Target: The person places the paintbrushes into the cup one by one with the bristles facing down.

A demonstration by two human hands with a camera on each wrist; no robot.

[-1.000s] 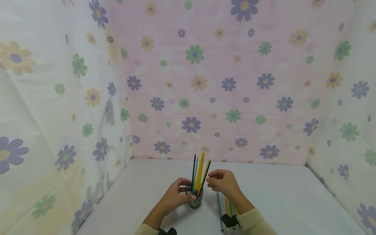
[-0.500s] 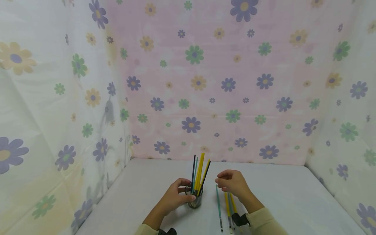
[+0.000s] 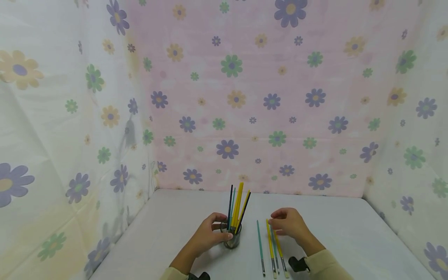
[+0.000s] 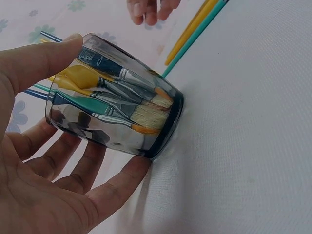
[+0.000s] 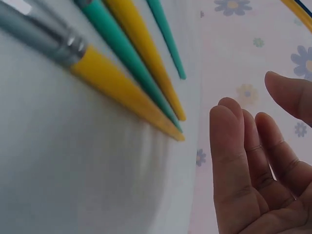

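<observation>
My left hand [image 3: 207, 235] holds a clear glass [image 3: 231, 242], thumb on one side and fingers round the other. Inside the glass stand several paintbrushes [image 3: 238, 206], bristles down, with yellow, green and dark blue handles; the left wrist view shows their bristles [image 4: 148, 116] through the wall. My right hand [image 3: 289, 225] hovers over the handle ends of several paintbrushes lying on the table. In the right wrist view its fingers [image 5: 226, 151] and thumb are apart with nothing between them. Among the lying brushes are a green paintbrush [image 3: 260, 249] at the left and a yellow paintbrush [image 3: 281, 254] at the right.
A white cloth covers the table [image 3: 175, 217]. Behind it hangs a pink flowered curtain [image 3: 206, 77], with pale flowered curtains [image 3: 52, 128] at the sides. The lying brushes point their bristles toward the front edge.
My right hand has moved away from the glass to the right, over the lying brushes, uncovering more of them. The left hand has stayed on the glass.
</observation>
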